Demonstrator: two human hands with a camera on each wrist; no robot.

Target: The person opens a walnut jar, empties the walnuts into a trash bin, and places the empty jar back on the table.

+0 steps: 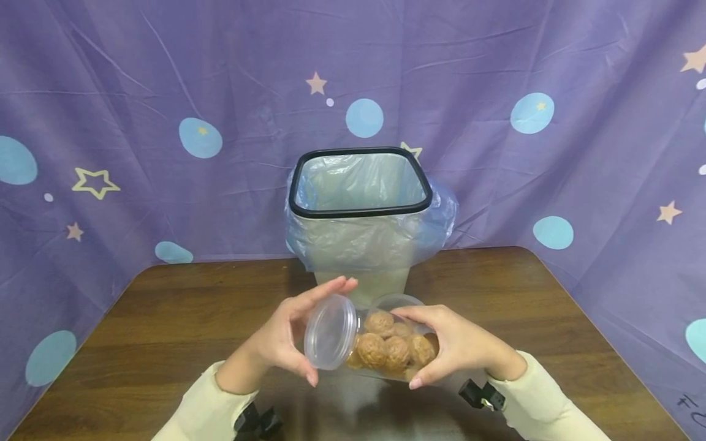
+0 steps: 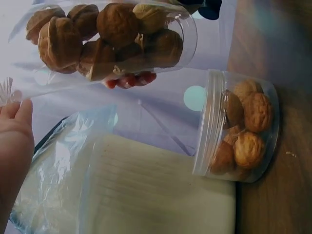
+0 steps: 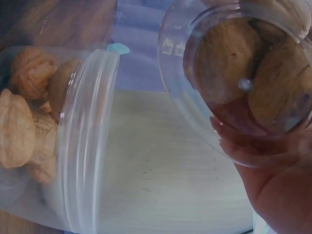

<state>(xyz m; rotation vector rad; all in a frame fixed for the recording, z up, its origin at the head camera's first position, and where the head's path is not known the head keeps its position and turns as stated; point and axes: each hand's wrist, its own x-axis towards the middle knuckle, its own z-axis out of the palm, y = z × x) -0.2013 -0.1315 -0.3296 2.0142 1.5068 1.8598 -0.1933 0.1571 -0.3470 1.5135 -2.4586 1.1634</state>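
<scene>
My right hand (image 1: 460,343) grips a clear plastic jar (image 1: 380,370) of walnuts by its base end, fingers above and thumb below. The jar lies tilted on its side, its clear lid (image 1: 331,334) end facing left. My left hand (image 1: 284,337) is spread around that end, thumb under it and straight fingers above; in the left wrist view its fingers (image 2: 22,114) are at the jar's end. Walnuts (image 2: 117,24) fill much of the held jar. Behind it stands a second lidded jar (image 2: 243,126) with several walnuts, mostly hidden in the head view.
A pale bin (image 1: 361,245) with a black rim (image 1: 361,213) and a bluish plastic liner (image 1: 438,211) stands at the back of the brown wooden table (image 1: 220,306). A purple patterned curtain (image 1: 265,61) hangs behind and along both sides.
</scene>
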